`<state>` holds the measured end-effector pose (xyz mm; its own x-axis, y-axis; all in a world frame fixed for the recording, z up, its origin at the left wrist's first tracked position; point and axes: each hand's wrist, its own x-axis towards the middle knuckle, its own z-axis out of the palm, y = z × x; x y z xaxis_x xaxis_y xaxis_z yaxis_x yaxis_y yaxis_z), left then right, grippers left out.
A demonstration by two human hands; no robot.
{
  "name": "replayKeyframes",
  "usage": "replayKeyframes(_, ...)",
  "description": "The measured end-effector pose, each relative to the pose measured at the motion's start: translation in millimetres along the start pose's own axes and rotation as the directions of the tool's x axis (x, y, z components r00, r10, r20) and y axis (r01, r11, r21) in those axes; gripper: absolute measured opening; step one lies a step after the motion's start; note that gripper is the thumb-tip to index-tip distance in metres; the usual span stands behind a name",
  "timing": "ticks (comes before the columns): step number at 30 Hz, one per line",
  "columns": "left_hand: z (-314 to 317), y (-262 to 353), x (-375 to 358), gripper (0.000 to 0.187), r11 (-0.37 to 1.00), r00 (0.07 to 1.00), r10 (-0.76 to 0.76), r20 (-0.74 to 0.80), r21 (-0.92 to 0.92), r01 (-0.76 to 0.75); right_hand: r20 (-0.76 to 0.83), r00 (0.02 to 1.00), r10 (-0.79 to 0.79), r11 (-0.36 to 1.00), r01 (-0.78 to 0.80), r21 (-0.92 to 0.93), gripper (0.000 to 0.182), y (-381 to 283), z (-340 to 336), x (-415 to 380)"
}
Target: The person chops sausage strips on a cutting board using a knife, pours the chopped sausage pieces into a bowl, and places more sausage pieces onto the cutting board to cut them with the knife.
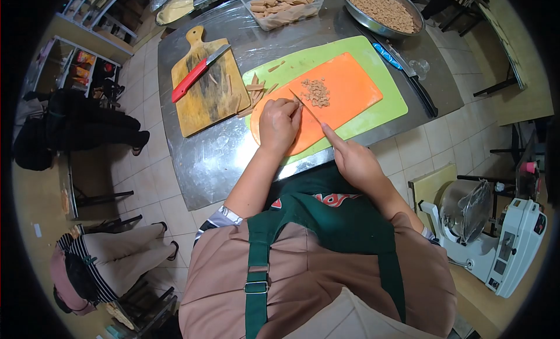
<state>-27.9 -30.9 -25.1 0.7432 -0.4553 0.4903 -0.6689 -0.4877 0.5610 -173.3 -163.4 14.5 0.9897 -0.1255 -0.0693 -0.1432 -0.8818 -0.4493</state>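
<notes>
My right hand (354,163) grips a knife (309,108), its thin blade slanting over an orange cutting board (353,76). Close against the blade, my left hand (279,124) is closed with curled fingertips on the board; what they pinch is hidden. Small chopped brown pieces (315,93) lie in a loose heap just beyond the blade. Several brown strips (255,89) lie to the left of my left hand, at the boards' edges. Under the orange board is a larger green cutting mat (385,100).
A wooden board (192,109) bears a red-handled knife (198,75). Black-handled knife (424,97) lies at right. Behind stand a plastic tub (289,19) of brown chunks and a metal bowl (402,31) of diced pieces. Two people are at left; a white mixer (513,246) stands right.
</notes>
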Motion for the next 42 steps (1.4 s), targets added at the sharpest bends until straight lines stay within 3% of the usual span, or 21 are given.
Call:
replayKeyframes(2, -1, 1, 0, 0.012, 0.999, 0.999, -0.043, 0.033, 0.026, 0.042, 0.068, 0.997, 0.021, 0.994, -0.028, 0.103, 0.056, 2, 2, 10)
replayKeyframes(6, 1, 0, 1, 0.008, 1.000, 1.000, -0.027, -0.002, 0.011, 0.027, 0.086, 0.996, 0.032, 0.994, -0.041, 0.105, 0.058, 3, 1, 5)
replayKeyframes(11, 1, 0, 1, 0.008, 0.999, 0.999, -0.034, 0.007, 0.010, 0.034, 0.007, 0.999, 0.034, 0.999, -0.034, -0.020, 0.056, 1, -7, -26)
replayKeyframes(15, 0, 1, 4, 0.009, 0.999, 0.999, -0.045, 0.013, 0.002, 0.044, -0.066, 0.998, 0.017, 1.000, -0.017, 0.003, 0.055, 1, -8, -29)
replayKeyframes(26, 1, 2, 5, 0.008, 0.995, 0.991, -0.101, 0.084, 0.006, 0.101, -0.043, 0.999, -0.008, 0.992, 0.002, -0.126, 0.061, -11, 13, 10)
replayKeyframes(29, 3, -1, 2, 0.008, 0.996, 0.995, -0.090, 0.042, -0.003, 0.090, -0.041, 0.999, -0.006, 0.989, 0.000, -0.149, 0.061, -8, 14, 4)
replayKeyframes(39, -1, 1, 3, 0.008, 0.996, 0.995, -0.087, 0.050, -0.006, 0.087, -0.094, 0.995, -0.027, 0.999, 0.022, -0.050, 0.060, -5, -7, -26)
replayKeyframes(42, -1, 0, 2, 0.008, 0.996, 0.995, -0.085, 0.055, -0.011, 0.086, -0.025, 1.000, -0.003, 0.997, 0.001, -0.078, 0.059, -12, -5, -18)
